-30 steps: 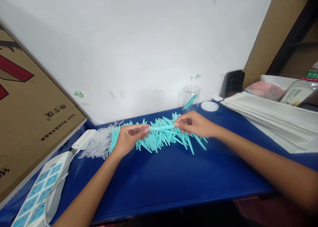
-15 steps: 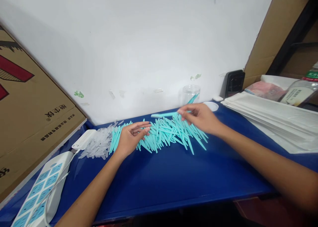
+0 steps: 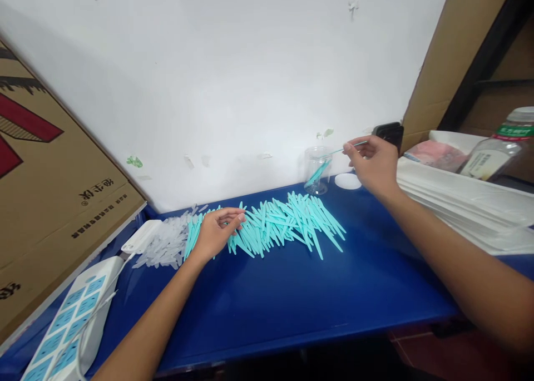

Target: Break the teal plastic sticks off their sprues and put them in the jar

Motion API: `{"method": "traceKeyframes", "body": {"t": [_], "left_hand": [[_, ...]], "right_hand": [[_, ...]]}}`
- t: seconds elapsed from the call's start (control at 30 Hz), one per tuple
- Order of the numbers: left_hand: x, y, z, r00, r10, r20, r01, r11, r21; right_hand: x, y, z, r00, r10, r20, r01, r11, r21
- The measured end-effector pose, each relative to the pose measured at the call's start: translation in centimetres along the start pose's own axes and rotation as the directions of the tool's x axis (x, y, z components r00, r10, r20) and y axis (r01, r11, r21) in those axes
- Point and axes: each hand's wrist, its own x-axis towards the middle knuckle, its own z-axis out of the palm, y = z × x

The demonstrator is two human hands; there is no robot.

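Observation:
A thin turquoise stick (image 3: pixel 354 145) is pinched in my right hand (image 3: pixel 373 161), its left end pointing towards the mouth of a clear jar (image 3: pixel 320 187). Several turquoise sticks (image 3: pixel 317 173) lean inside that jar. My left hand (image 3: pixel 217 232) hovers at the left part of a spread pile of turquoise sticks (image 3: pixel 271 225). Its fingers are loosely bent, thumb a little apart from them, and I see nothing held. To the left of this pile lies a heap of small clear plastic pieces (image 3: pixel 164 242). The round white lid (image 3: pixel 347 181) lies right of the jar.
A white power strip (image 3: pixel 69 325) with cables lies at the left, beside a large cardboard box (image 3: pixel 62 186). Stacked white trays (image 3: pixel 463 203) and a bottle (image 3: pixel 500 142) are at the right. Behind the blue table (image 3: pixel 292 297) rises a white wall (image 3: pixel 250 80).
My right hand has moved up and to the right with the turquoise stick, from above the pile to beside the jar's mouth. My left hand has barely shifted.

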Motion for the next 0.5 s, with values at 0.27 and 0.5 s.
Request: {"method": "traceKeyframes", "body": {"t": [0.27, 0.5], "left_hand": [[0.2, -0.8, -0.8, 0.998, 0.065, -0.021, -0.060, 0.979, 0.195], [0.2, -0.9, -3.5, 0.978, 0.207, 0.005, -0.104, 0.472, 0.875]], "right_hand": [[-0.4, -0.3, 0.3, 0.999, 0.005, 0.048, -0.004, 1.000, -0.021], [-1.7, -1.6, 0.8, 0.943, -0.023, 0.333, 0.097, 0.974, -0.207]]}}
